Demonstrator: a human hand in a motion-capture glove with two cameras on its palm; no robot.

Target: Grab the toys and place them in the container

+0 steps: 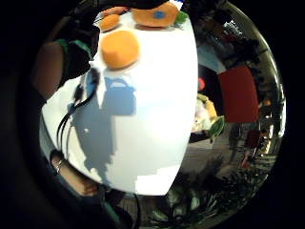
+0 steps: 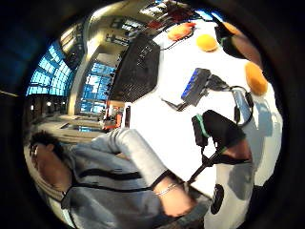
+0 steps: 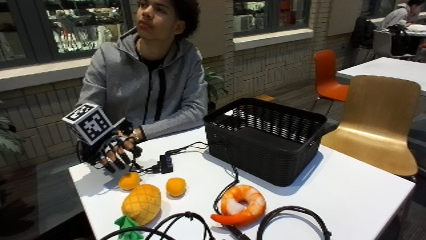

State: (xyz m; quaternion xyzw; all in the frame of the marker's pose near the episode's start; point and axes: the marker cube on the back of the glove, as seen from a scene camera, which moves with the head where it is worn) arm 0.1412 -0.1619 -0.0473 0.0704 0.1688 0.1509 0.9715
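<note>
My gloved right hand (image 3: 110,151) hovers over the table's near-left corner, fingers hanging loosely spread and holding nothing. Just below and beside it lies a small round orange toy (image 3: 129,180) (image 1: 120,48). A second orange ball (image 3: 176,186) (image 1: 109,21) lies a little further along. A plush pineapple (image 3: 141,204) (image 1: 157,14) lies next to them near the table's edge. A plush shrimp (image 3: 238,204) (image 2: 181,31) lies in front of the black woven basket (image 3: 266,137) (image 2: 138,67), which stands mid-table and looks empty.
Black cables (image 3: 193,150) and a small hub (image 2: 194,86) run across the white table (image 3: 346,185) between my hand and the basket. More cable loops (image 3: 293,215) lie at the front edge. The person's bare left hand (image 3: 138,136) rests behind my glove. A wooden chair (image 3: 379,120) stands beyond the basket.
</note>
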